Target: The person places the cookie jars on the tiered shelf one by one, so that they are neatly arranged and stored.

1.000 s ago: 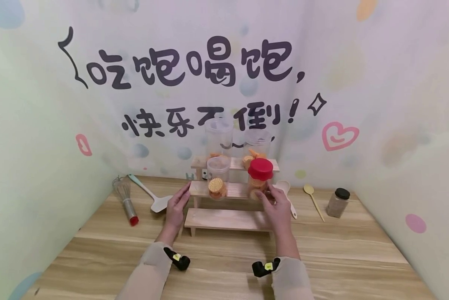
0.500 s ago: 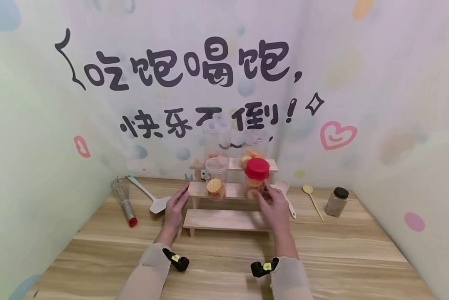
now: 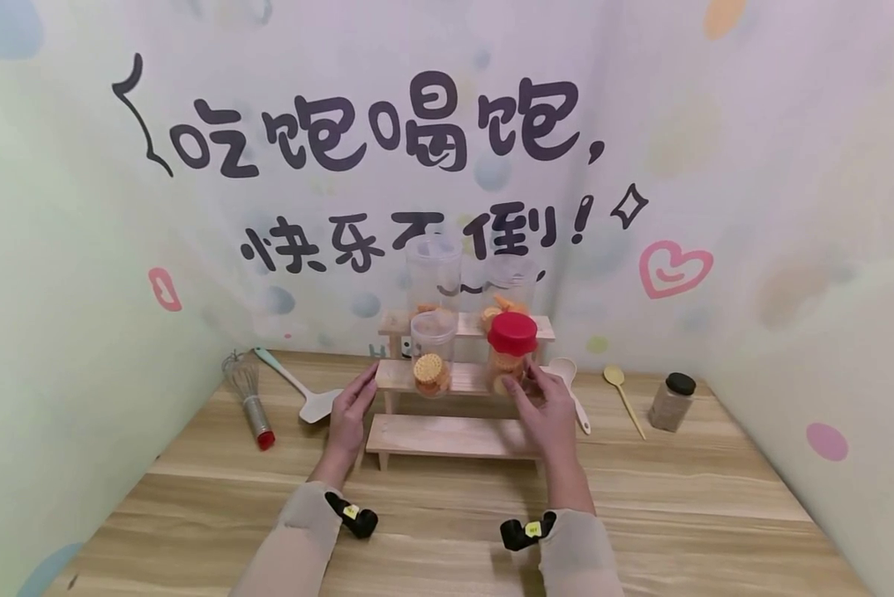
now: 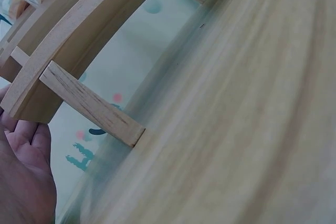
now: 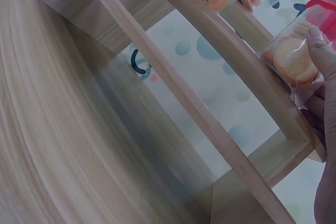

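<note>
A jar with a red lid [image 3: 513, 333] stands on the right end of the middle shelf [image 3: 473, 378] of a three-step wooden rack; round cookies show through its clear wall. My right hand [image 3: 553, 414] grips the jar low down, thumb on its front and fingers round its right side. The right wrist view shows the thumb pressed on the clear wall [image 5: 294, 61]. At the shelf's left end, my left hand [image 3: 350, 423] rests its extended fingers against the board's edge. An open-topped clear jar [image 3: 433, 352] with cookies stands on the same shelf's left part.
Two more clear jars, a left one [image 3: 434, 278] and a right one [image 3: 510, 290], stand on the top shelf. The bottom shelf [image 3: 450, 436] is in front. A whisk [image 3: 251, 402] and white spatula [image 3: 316, 404] lie left; a spoon [image 3: 619, 390] and black-lidded jar [image 3: 673, 404] are right.
The red-lidded jar has shifted very slightly left on the shelf with my right hand on it. My left hand stays at the shelf's end.
</note>
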Demonstrator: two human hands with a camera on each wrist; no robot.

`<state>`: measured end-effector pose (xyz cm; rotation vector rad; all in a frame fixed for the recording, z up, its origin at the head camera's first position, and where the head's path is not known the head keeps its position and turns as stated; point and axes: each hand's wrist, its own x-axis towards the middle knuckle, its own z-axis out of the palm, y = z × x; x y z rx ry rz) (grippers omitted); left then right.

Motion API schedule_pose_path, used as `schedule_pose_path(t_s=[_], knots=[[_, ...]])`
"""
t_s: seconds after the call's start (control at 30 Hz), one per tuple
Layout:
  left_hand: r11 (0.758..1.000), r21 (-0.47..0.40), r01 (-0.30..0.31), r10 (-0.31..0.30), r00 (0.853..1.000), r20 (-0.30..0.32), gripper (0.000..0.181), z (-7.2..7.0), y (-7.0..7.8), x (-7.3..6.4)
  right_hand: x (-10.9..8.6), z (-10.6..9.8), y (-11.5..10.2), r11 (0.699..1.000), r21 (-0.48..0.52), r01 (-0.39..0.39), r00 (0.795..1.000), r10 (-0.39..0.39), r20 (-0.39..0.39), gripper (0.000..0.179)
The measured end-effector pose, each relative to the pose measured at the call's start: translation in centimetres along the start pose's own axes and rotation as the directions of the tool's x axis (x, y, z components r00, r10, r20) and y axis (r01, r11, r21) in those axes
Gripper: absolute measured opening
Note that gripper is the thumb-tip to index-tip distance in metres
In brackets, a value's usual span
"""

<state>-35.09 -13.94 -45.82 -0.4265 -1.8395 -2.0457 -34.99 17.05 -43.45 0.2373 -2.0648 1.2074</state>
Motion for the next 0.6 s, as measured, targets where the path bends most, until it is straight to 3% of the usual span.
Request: schedule_pose_path(t_s=[0.37,0.47,0.53,0.6], knots=[[0.998,0.065,-0.021,0.021,1.000,0.000,0.041,0.2,0.4,-0.1,-0.1,-0.4,0.3,1.000,0.020,-0.014,1.000,0.014,0.002,0.053],[0.995,0.100,-0.032,0.034,0.999,-0.021,0.043,-0.1,-1.2,0.3,-0.1,-0.6,0.4,0.999,0.040,-0.014,1.000,0.014,0.007,0.053],[0.984,0.171,-0.055,0.065,0.997,-0.052,0.044,-0.3,-2.1,0.6,-0.1,-0.8,0.3,0.999,0.045,-0.021,1.000,0.020,0.012,0.052],[0.955,0.281,-0.094,0.123,0.989,-0.085,0.045,-0.7,-2.5,1.0,0.1,-1.0,-0.1,0.999,0.030,-0.026,0.999,0.026,0.031,0.053]])
